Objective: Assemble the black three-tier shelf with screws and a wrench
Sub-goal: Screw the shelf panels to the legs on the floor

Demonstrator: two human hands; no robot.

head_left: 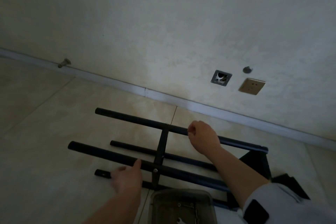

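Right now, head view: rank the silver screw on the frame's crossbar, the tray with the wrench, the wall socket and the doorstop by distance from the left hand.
1. Silver screw: just right of the left hand, on the near tube.
2. Tray: below and right, bottom edge.
3. Doorstop: on the baseboard, upper left.
4. Wall socket: on the wall, far upper right.

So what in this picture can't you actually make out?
All from the head view:
- Tray: cut off by the bottom edge; the small hardware inside is too dim to identify, apart from what looks like a wrench.
- Right hand: its fingers curl round the far tube, hiding the spot beneath.
- Left hand: covers part of the lowest tube.
- Shelf's right end: hidden by the right arm and sleeve.
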